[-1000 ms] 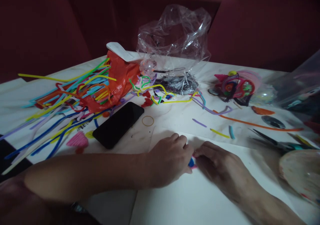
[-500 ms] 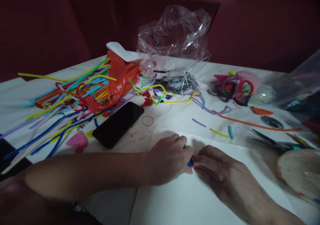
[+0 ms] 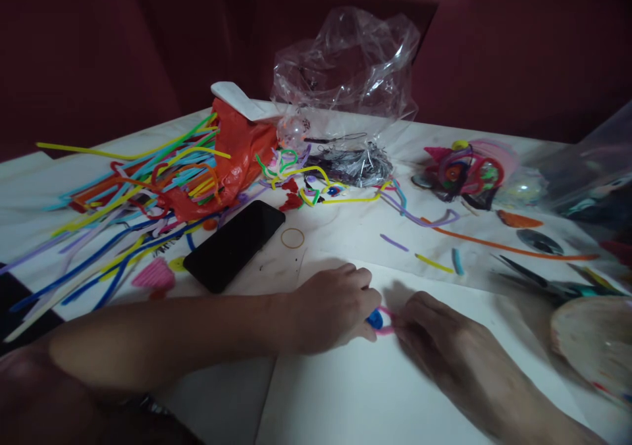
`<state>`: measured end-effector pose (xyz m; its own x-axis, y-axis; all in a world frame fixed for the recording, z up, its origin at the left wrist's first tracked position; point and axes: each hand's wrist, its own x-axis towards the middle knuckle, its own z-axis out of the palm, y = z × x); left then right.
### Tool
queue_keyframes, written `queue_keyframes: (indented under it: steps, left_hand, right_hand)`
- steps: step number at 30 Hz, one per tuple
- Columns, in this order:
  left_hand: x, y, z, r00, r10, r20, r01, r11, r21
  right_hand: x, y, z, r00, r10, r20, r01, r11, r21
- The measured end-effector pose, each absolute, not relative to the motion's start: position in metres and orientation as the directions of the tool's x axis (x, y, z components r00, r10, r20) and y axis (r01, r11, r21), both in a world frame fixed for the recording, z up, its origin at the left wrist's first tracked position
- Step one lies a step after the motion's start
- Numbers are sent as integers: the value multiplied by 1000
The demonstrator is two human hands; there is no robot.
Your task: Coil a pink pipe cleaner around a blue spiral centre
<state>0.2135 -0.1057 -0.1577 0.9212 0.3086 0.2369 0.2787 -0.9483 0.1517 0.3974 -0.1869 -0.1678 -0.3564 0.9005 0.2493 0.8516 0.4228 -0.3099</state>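
A small pink loop (image 3: 386, 331) with a blue disc (image 3: 375, 318) inside it lies between my hands over a white sheet (image 3: 340, 399). My left hand (image 3: 336, 310) is closed on the loop's left side, its fingers curled and partly covering the blue disc. At the loop's right end, my right hand (image 3: 439, 333) pinches the pink strip with its fingertips. Part of the loop is hidden under the left fingers.
Left lie a black phone (image 3: 234, 244), a rubber band (image 3: 292, 237) and many coloured pipe cleaners (image 3: 148, 188) by a red bag (image 3: 247, 149). A clear bag (image 3: 345, 70) stands behind. Right are scissors (image 3: 533, 275) and a round object (image 3: 592, 340).
My right hand has moved slightly right, away from my left hand. More of the pink loop and blue disc now shows between them.
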Motion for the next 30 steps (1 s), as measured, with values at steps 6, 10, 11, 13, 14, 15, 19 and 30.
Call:
queue_keyframes:
  steps: [6,10,11,13,14,15,19,30]
  left_hand:
    - [212,-109,-160,915,309,260,283,-950,135]
    - [213,-113,-160,904,322,282,300,-946,121]
    - [214,-113,-159,902,323,286,302,-946,113]
    - [214,-115,-158,900,322,295,309,-947,93]
    - [215,-116,-157,900,320,296,310,-947,83]
    - [215,-116,-156,902,318,294,308,-948,78]
    - [217,-119,-156,888,362,283,347,-932,105]
    - [228,-124,-165,825,345,447,358,-932,57]
  right_hand:
    - [395,-185,-168,-311,912,266,881,382,-279]
    - [396,-184,-171,-280,929,241,896,343,-281]
    - [396,-184,-171,-273,936,224,898,331,-290]
    - [397,-185,-173,-245,950,194,900,297,-319]
    - [398,-185,-173,-227,958,176,902,274,-332]
    - [398,-185,-174,-204,966,158,906,248,-343]
    - [396,-183,-173,-138,987,79,918,158,-363]
    - [398,-185,-173,-100,994,54,889,113,-444]
